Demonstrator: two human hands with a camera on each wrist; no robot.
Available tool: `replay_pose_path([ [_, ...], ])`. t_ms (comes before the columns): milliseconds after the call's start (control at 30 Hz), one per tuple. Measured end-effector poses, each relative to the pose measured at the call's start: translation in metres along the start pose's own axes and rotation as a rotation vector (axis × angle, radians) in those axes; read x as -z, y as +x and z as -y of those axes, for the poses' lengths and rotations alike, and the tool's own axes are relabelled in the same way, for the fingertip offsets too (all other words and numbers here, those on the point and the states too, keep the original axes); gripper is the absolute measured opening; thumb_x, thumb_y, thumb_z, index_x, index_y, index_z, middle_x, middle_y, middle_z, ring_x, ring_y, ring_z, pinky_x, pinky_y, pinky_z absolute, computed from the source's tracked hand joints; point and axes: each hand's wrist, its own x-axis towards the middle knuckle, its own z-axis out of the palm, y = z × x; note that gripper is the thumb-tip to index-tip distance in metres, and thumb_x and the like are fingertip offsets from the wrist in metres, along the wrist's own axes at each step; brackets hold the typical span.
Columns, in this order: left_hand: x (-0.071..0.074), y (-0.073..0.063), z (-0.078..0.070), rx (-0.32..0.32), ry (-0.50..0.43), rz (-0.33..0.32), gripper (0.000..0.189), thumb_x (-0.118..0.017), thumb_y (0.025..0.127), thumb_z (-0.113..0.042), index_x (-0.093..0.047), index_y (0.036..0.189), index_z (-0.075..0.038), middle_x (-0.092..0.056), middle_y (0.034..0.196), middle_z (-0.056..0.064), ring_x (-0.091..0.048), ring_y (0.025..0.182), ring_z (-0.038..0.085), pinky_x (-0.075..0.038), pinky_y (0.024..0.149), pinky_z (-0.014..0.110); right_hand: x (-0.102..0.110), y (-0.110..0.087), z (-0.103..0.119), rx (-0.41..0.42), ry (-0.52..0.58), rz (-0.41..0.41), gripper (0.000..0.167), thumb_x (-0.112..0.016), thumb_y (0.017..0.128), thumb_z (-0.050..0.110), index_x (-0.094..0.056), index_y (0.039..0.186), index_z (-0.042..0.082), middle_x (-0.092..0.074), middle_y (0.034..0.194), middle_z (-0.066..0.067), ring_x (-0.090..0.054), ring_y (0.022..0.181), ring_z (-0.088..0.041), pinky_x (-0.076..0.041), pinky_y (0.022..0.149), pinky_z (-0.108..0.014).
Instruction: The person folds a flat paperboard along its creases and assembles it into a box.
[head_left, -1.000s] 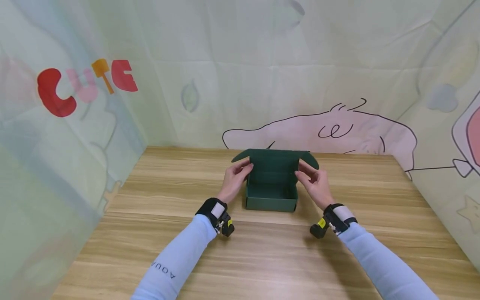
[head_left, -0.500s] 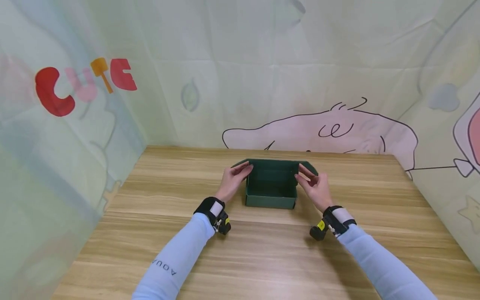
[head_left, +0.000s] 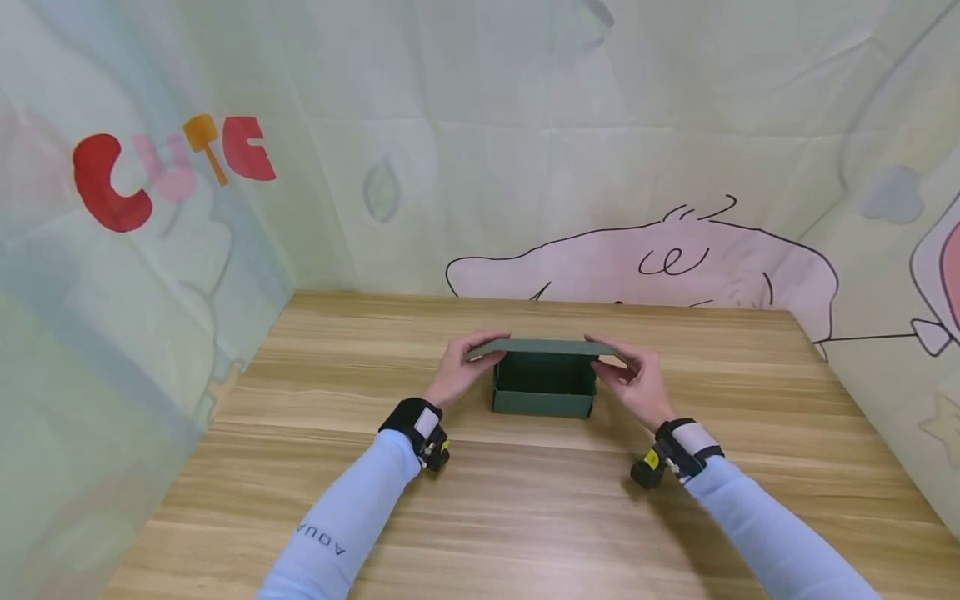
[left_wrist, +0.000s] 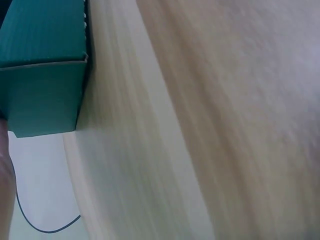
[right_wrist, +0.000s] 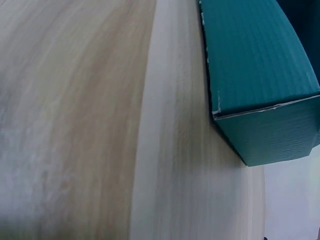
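A small dark green cardboard box (head_left: 543, 403) sits on the table, its front side toward me. Its lid (head_left: 551, 346) slopes forward over the opening, and the inside shows as a dark gap beneath. My left hand (head_left: 459, 368) pinches the lid's left end, fingers above and thumb below. At the right end my right hand (head_left: 639, 382) pinches the lid in the same way. Both wrist views show the box's corrugated walls and corners close up; in the left one, a sliver of finger (left_wrist: 5, 185) shows at the edge.
The wood-grain table (head_left: 510, 517) extends around the box on every side. Behind it hangs a printed cloth backdrop (head_left: 480, 167) with cartoon drawings, which also covers the left and right sides. Each wrist carries a strapped camera, such as the left one (head_left: 433, 450).
The lid, upright a second ago, has tipped forward and down over the box. Both hands have moved with it, their fingers now lying over its ends.
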Motion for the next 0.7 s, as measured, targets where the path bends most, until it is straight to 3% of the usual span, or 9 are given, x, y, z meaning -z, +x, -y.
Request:
replay_pose_path([
  [200,0.004,-0.004,0.000,-0.057,0.118,0.037,0.038,-0.062,0.088,0.006,-0.060,0.126,0.003,-0.060,0.130,0.019,-0.054,0.124,0.030,-0.040,0.108,0.041,0.001,-0.003,-0.003,0.035,-0.022,0.030,0.048,-0.060,0.080,-0.021,-0.058,0.127,-0.008,-0.056,0.130,-0.031,-0.054,0.126,-0.013,-0.050,0.091,-0.022],
  [433,0.006,-0.010,-0.016,-0.077,0.025,0.087,0.039,-0.062,0.084,0.015,-0.055,0.122,0.016,-0.052,0.131,0.033,-0.047,0.126,0.046,-0.032,0.110,0.057,0.002,-0.007,-0.007,0.076,-0.069,0.050,0.049,-0.064,0.078,-0.020,-0.059,0.126,-0.007,-0.057,0.129,-0.029,-0.055,0.125,-0.015,-0.043,0.099,-0.017],
  [700,0.007,-0.011,-0.024,-0.055,0.016,0.114,0.043,-0.062,0.080,0.019,-0.054,0.122,0.018,-0.049,0.135,0.034,-0.044,0.129,0.046,-0.031,0.110,0.056,0.002,-0.010,-0.009,0.020,-0.056,0.058,0.054,-0.065,0.076,-0.022,-0.058,0.128,-0.006,-0.055,0.134,-0.026,-0.050,0.128,-0.008,-0.041,0.100,-0.016],
])
